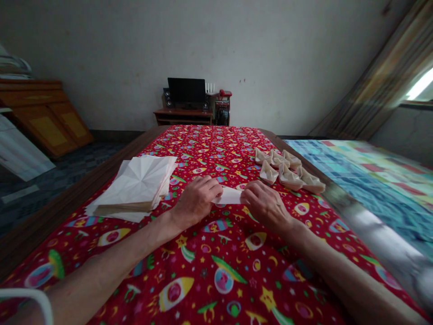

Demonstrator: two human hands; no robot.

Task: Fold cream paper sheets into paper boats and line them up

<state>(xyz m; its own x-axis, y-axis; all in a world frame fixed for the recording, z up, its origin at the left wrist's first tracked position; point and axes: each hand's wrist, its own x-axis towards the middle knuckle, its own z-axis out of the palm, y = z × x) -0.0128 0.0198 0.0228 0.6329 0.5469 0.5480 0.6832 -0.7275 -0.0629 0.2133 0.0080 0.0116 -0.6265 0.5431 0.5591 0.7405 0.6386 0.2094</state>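
A small folded white paper (229, 196) lies on the red patterned tablecloth (216, 271) between my two hands. My left hand (198, 198) rests on its left end with fingers curled and pressed onto it. My right hand (265, 204) covers its right end, fingers bent down on the paper. A stack of creased white sheets (135, 187) sits just left of my left hand. Several folded paper boats (287, 169) are grouped beyond my right hand.
The table's wooden edge (67, 198) runs along the left. A bed with a checked blue cover (372, 180) stands close on the right. A low stand with a monitor (186, 92) is at the far wall, a wooden cabinet (43, 113) at left.
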